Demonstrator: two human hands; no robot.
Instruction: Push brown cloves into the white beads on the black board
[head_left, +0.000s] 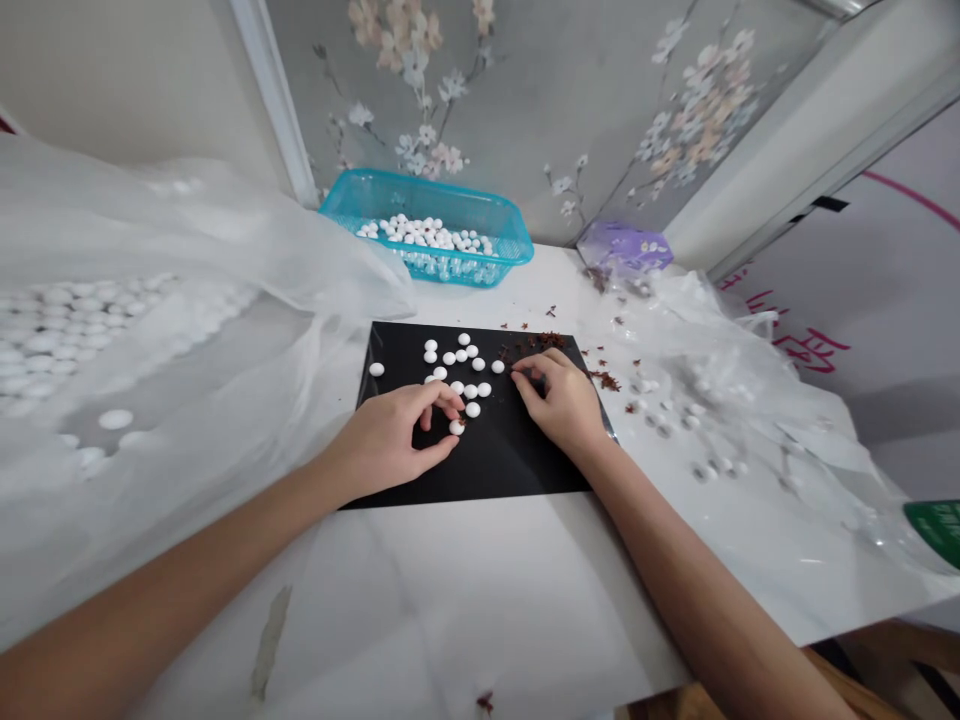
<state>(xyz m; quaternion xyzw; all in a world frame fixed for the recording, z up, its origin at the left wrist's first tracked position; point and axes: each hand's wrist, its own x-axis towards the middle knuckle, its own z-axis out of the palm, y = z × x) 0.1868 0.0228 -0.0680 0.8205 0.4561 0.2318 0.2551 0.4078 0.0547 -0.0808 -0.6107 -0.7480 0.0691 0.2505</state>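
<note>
So far, your hands work on a black sheet (517, 470) on the worktop (450, 590), among white round pieces (471, 391).

Some pieces lie spread on the sheet, and many more lie in a teal basket (510, 240) and under clear plastic (225, 250) at left. Your left hand (390, 440) is half curled, its fingers (448, 398) close above one piece, but I cannot tell if they hold it. Your right hand (562, 400) is nearly closed at the sheet, beside dark-red flakes (551, 340); what it holds is hidden.
</note>
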